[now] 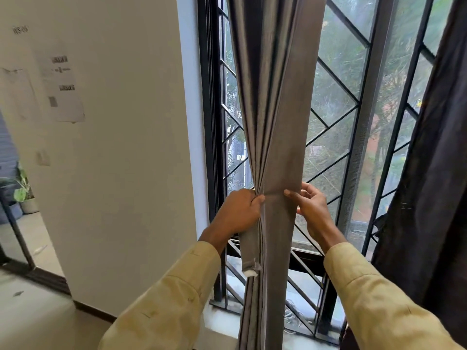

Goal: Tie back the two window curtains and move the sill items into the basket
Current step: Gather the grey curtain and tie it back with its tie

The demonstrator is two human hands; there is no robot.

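A grey curtain (275, 97) hangs gathered into a narrow bundle in front of the left part of the window. My left hand (240, 210) grips its left folds at waist height. A short grey fabric strip (249, 251) with a frayed white end hangs down below that hand. My right hand (310, 208) pinches the bundle's right edge between thumb and fingers. A second, darker curtain (434, 160) hangs at the far right, loose. The window sill (298, 334) shows low down behind the grey curtain. No sill items or basket are in view.
Black window frame with a diagonal metal grille (336, 117) stands behind the curtains. A white wall (121, 147) with paper notices is to the left. A doorway at the far left shows a potted plant (24, 193) and a dark metal frame.
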